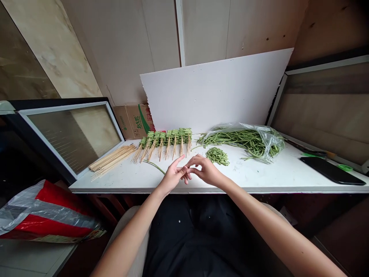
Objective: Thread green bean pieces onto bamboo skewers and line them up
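My left hand [172, 176] and my right hand [205, 170] meet above the front of the white table. A green long bean [154, 166] runs from the left into my left hand, whose fingers are closed around it. The thumb and fingers of my right hand are pinched together against the left fingertips, and what lies between them is hidden. Just behind my right hand sits a small heap of short-cut bean pieces [217, 155]. Beyond my left hand, bean pieces threaded on bamboo skewers [168, 139] lie in a row of bundles, bare ends towards me.
Loose bamboo skewers [112, 159] are piled at the left. A clear plastic bag of long beans [245, 140] lies back right. A black phone [331, 170] and green tape roll [345, 167] are at the far right. Framed panels flank the table [259, 177]; a white board [216, 92] stands behind.
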A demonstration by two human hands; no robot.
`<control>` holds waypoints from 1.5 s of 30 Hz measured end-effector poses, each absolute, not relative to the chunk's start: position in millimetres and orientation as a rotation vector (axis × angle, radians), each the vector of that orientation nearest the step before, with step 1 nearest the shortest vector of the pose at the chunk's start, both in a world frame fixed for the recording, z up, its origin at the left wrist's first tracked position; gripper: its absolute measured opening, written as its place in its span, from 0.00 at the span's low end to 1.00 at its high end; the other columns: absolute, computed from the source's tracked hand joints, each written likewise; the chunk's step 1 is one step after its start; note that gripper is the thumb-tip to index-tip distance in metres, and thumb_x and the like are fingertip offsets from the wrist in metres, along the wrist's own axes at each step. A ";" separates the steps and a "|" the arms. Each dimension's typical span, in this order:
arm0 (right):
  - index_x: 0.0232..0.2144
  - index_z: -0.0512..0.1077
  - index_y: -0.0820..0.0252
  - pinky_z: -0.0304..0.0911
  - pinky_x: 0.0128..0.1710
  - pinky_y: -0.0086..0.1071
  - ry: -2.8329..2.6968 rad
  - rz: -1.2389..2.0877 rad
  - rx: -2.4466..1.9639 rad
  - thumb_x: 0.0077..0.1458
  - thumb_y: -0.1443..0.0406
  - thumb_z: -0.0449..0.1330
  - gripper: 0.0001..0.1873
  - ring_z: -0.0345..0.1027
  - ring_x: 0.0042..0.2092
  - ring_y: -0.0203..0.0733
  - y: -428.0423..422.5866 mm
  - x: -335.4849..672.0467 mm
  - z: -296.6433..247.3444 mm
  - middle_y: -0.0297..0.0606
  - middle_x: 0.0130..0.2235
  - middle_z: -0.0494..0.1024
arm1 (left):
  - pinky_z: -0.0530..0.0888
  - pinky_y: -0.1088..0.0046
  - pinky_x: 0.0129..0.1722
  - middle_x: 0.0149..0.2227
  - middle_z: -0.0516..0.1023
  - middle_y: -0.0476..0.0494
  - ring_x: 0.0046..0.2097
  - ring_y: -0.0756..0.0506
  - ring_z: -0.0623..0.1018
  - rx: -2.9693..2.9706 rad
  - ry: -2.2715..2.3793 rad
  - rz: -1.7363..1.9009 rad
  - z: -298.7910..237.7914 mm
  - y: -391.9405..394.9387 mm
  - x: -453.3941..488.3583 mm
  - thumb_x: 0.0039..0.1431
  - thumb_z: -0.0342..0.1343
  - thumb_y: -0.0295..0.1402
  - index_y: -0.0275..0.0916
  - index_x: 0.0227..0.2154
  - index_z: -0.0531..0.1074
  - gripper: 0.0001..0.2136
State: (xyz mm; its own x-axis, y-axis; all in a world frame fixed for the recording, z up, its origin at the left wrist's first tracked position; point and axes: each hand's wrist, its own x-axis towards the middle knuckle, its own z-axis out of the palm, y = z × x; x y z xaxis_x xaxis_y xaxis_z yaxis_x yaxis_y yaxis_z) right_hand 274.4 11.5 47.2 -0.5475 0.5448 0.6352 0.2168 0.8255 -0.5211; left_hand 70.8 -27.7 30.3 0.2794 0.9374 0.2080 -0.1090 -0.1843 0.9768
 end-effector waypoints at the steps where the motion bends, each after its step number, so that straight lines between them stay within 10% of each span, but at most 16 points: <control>1: 0.40 0.84 0.54 0.70 0.42 0.41 -2.112 0.467 -0.577 0.69 0.56 0.64 0.11 0.73 0.41 0.47 15.1 276.6 46.0 0.42 0.37 0.85 | 0.72 0.70 0.34 0.30 0.83 0.43 0.26 0.48 0.79 1.417 0.834 1.155 31.0 -27.4 69.4 0.62 0.66 0.56 0.33 0.76 0.51 0.50; 10: 0.46 0.82 0.53 0.70 0.41 0.39 -2.060 0.356 -0.512 0.67 0.54 0.66 0.12 0.74 0.41 0.46 15.6 289.2 53.6 0.41 0.38 0.83 | 0.73 0.72 0.32 0.29 0.79 0.44 0.26 0.51 0.75 1.523 0.937 1.243 39.4 -25.5 64.2 0.57 0.72 0.51 0.31 0.41 0.81 0.24; 26: 0.36 0.83 0.47 0.71 0.46 0.49 -1.903 0.181 -0.375 0.67 0.68 0.60 0.13 0.72 0.43 0.51 -6.8 272.9 50.7 0.38 0.33 0.83 | 0.71 0.73 0.25 0.28 0.80 0.43 0.22 0.53 0.71 1.744 0.865 1.342 39.5 -33.5 67.5 0.59 0.70 0.49 0.34 0.33 0.82 0.20; 36: 0.30 0.83 0.52 0.74 0.45 0.46 -1.560 0.682 -0.483 0.62 0.55 0.69 0.12 0.79 0.43 0.51 7.3 269.2 32.6 0.41 0.34 0.84 | 0.73 0.73 0.26 0.26 0.78 0.44 0.23 0.51 0.74 1.736 0.844 1.404 34.8 -23.5 58.0 0.61 0.68 0.51 0.34 0.30 0.81 0.21; 45: 0.41 0.86 0.53 0.71 0.50 0.52 -1.997 0.386 -0.938 0.56 0.62 0.72 0.09 0.74 0.45 0.56 61.4 305.6 -7.9 0.41 0.37 0.87 | 0.71 0.74 0.28 0.30 0.79 0.44 0.25 0.53 0.72 1.665 0.888 1.302 28.8 -12.2 47.4 0.63 0.66 0.51 0.32 0.47 0.84 0.24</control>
